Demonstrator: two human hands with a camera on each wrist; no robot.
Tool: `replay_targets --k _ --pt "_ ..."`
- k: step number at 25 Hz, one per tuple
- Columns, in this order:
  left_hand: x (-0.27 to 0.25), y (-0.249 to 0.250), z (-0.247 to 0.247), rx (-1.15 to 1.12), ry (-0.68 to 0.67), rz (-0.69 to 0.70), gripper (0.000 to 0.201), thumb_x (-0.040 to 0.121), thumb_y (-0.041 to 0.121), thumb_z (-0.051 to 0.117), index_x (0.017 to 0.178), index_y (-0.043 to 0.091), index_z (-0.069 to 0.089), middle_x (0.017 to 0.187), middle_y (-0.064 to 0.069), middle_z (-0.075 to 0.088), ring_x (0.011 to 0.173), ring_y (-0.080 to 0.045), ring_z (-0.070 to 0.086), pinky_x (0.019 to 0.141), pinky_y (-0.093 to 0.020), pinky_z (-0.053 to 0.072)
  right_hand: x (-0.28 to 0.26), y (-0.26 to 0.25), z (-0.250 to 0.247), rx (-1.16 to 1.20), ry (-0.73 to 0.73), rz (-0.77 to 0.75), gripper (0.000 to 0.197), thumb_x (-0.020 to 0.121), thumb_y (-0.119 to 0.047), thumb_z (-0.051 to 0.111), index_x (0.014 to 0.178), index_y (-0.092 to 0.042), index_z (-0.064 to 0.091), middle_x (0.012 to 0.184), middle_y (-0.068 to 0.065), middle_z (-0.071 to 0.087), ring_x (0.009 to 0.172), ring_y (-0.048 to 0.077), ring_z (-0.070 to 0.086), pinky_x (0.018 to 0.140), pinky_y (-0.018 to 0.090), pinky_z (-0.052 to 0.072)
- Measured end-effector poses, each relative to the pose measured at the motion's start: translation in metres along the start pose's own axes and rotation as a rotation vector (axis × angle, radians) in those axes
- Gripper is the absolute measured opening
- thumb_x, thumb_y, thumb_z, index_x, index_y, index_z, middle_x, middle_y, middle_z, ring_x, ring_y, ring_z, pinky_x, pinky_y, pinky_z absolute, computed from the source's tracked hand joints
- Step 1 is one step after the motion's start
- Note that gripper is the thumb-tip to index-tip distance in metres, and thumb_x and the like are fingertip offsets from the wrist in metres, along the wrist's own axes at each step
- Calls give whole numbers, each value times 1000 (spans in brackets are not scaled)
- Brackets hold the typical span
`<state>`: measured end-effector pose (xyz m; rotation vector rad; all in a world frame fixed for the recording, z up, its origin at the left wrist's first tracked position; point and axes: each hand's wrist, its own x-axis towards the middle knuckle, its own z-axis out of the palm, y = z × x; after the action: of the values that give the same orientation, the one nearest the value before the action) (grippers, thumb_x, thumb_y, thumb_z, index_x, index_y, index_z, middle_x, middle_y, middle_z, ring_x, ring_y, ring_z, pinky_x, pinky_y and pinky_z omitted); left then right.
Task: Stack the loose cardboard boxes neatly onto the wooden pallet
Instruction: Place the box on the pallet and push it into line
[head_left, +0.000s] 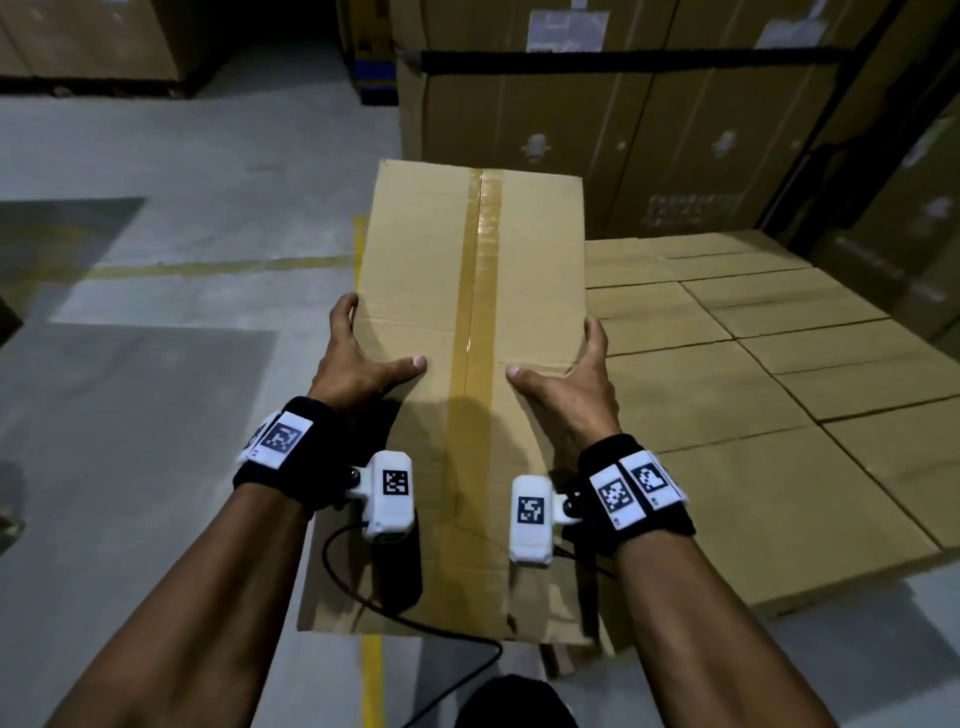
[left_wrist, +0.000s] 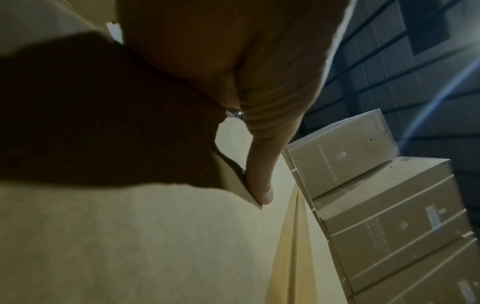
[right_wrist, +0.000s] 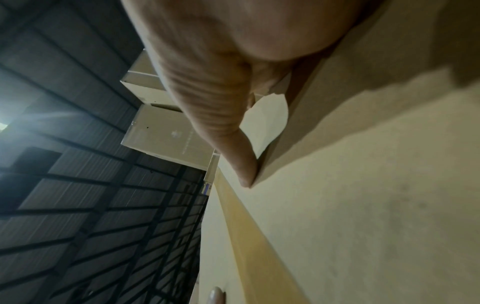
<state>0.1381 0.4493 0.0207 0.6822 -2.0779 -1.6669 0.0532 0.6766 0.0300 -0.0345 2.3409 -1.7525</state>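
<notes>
Head view: A long rectangular brown cardboard box (head_left: 467, 332), sealed along its top by a strip of glossy brown tape (head_left: 475, 291), is held lengthwise in front of the person, clear of the grey concrete floor (head_left: 182, 197). The box is grasped at its left edge by the left hand (head_left: 358, 358) and at its right edge by the right hand (head_left: 571, 379); both thumbs are laid flat on the top face, and the fingers are wrapped over the sides. A flat layer of matching brown cardboard boxes (head_left: 753, 353) is seen just right of the held box. Tall stacked cartons (head_left: 597, 130) stand at the far side.

Left wrist view: The left thumb (left_wrist: 259, 185) is pressed on the box top beside the tape.

Right wrist view: The right thumb (right_wrist: 241, 168) is pressed likewise.
</notes>
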Motion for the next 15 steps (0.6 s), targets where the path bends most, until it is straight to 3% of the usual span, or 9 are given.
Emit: replay_targets --k 3,7,11,13,15 --pt "79 1 -2 5 -78 -2 106 72 13 88 150 28 19 131 -3 52 117 -25 56 102 -46 48 60 -12 34 34 55 22 115 64 -35 90 145 -59 13 139 -2 55 123 28 54 105 50 47" --pt "190 5 14 25 -130 51 100 76 6 83 151 20 18 127 3 47 112 -18 52 89 -32 46 159 -22 73 147 56 29 122 51 -34 92 143 -60 15 131 -5 58 118 26 58 100 50 52" --pt "318 14 39 53 -211 30 103 76 9 84 152 19 16 134 -1 47 117 -21 52 93 -34 45 268 -44 105 273 98 69 125 33 -37 89 134 -68 22 124 -4 59 113 29 62 92 49 57" --pt "374 21 52 62 -249 24 105 75 9 85 153 19 16 135 -3 48 119 -22 52 99 -38 46 312 -59 113 257 123 74 124 36 -35 90 137 -63 23 129 -2 58 117 30 60 94 49 56" --pt "424 23 67 72 -291 20 105 73 11 87 152 18 18 134 -3 49 119 -22 52 105 -43 45 346 -74 115 181 148 51 121 51 -34 92 146 -52 19 137 -3 55 124 27 55 103 50 49"
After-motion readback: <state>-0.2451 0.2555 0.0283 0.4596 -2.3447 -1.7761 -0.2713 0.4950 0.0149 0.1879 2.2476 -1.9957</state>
